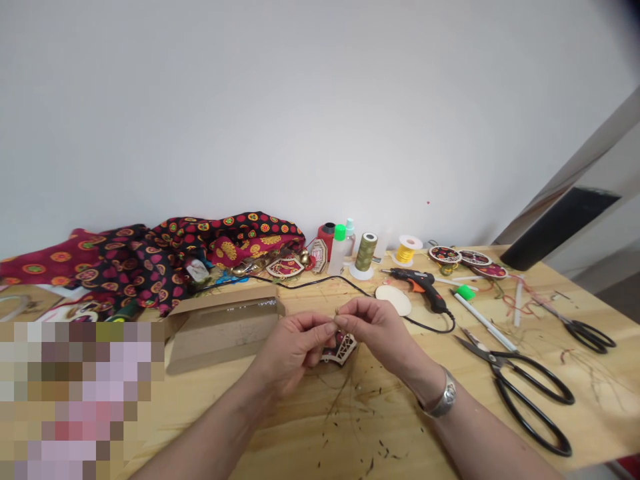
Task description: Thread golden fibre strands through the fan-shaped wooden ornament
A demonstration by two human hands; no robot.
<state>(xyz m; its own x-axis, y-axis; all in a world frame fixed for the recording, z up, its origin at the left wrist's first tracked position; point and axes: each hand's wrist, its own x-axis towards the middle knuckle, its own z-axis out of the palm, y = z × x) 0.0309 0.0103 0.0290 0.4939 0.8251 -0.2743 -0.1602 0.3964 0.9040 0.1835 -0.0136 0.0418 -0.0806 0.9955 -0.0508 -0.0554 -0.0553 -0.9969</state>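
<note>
You work on a pale, matt wooden tabletop (300, 427). Far left lies soft red-and-black printed cloth (165, 257); near right, large scissors with glossy black handles and dull metal blades (520, 387). A matt brown cardboard box (223, 327) sits left.

Pale wooden worktop (320, 427): large black-handled scissors (525, 390), black hot-glue gun (423, 285) (corded), olive thread cone (365, 255), red patterned fabric heap (165, 257), flat brown cardboard box (223, 327).

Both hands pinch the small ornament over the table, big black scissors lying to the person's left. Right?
Not quite: the head view shows the big black scissors lying to the person's right, not left. The rest holds: left hand and right hand both pinch the small ornament over the table.
</note>
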